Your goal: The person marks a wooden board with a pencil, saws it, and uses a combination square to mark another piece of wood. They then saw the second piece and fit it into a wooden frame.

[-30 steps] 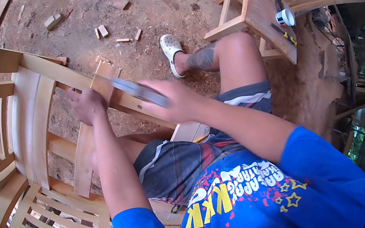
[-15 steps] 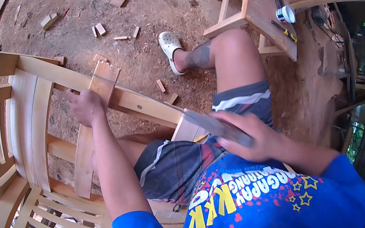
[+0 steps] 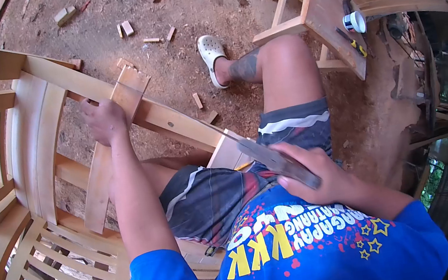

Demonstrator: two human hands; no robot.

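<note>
My right hand (image 3: 317,175) is closed around the grey handle end of a handsaw (image 3: 274,161), held low in front of my shirt. Its thin blade runs up and to the left, reaching the far end of a wooden board (image 3: 98,195). That board lies across a rail of a wooden bench frame (image 3: 178,125), its far end sticking out past the rail. My left hand (image 3: 107,122) presses on the board with bent fingers wrapped over its edge, close beside the blade. The fingers' undersides are hidden.
Slatted wooden furniture (image 3: 58,277) fills the left side. At upper right a small wooden stool (image 3: 328,18) lies tipped, near a white cup (image 3: 355,22) and a yellow-handled tool (image 3: 359,48). Wood offcuts (image 3: 127,28) are scattered on the dirt floor.
My right hand has drawn the saw slightly back, down and to the right. My left hand stays on the board, and the whole view has shifted a little.
</note>
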